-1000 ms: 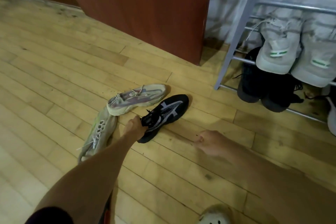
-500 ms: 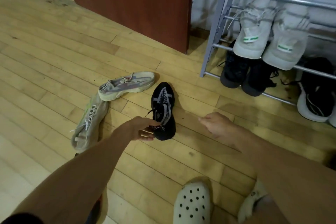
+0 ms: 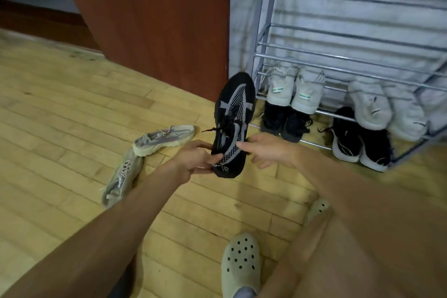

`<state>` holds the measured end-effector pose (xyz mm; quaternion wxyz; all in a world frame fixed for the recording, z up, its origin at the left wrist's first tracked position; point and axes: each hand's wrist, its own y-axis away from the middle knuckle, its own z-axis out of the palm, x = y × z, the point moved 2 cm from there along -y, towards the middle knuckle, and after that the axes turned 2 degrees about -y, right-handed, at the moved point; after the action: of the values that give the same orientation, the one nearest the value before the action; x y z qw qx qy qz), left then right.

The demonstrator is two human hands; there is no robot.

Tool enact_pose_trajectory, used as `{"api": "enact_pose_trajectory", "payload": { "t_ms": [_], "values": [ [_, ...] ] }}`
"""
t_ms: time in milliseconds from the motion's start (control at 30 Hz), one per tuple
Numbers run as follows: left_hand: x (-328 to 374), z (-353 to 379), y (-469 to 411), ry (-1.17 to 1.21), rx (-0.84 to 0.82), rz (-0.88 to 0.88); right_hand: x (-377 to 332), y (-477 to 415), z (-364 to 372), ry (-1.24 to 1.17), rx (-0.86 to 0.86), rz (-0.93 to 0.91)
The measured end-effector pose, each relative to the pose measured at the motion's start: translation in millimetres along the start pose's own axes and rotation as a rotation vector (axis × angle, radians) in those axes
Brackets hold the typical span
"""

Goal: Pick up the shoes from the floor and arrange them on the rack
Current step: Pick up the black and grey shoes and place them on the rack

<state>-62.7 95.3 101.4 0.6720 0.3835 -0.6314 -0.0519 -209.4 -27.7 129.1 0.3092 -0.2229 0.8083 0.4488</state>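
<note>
Black shoe (image 3: 233, 113), heel lettering illegible, is pinched by left hand (image 3: 193, 161); right hand (image 3: 268, 152)'s straight fingers touch it.

One head-worn wide-angle view, looking forward and down, floor (image 3: 72, 116) near, rack (image 3: 263, 19) ahead-right.

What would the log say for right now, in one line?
left hand: grips black shoe heel | right hand: open, touching shoe | shoe: held up, toe toward rack | floor: two grey shoes
</note>
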Motion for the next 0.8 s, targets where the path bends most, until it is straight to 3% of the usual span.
{"api": "enact_pose_trajectory", "payload": {
  "t_ms": [133,400,633,800],
  "values": [
    [53,8,47,-0.052,-0.001,0.177,-26,54,-31,-0.176,0.036,-0.138],
    [143,70,131,-0.109,-0.084,0.462,-48,168,-99,-0.283,0.376,-0.349],
    [163,150,147,-0.079,-0.231,0.449,-6,221,-154,-0.331,0.503,-0.358],
    [172,209,134,-0.194,-0.266,0.424,43,236,-185,-0.414,0.572,-0.315]
  ]
}}
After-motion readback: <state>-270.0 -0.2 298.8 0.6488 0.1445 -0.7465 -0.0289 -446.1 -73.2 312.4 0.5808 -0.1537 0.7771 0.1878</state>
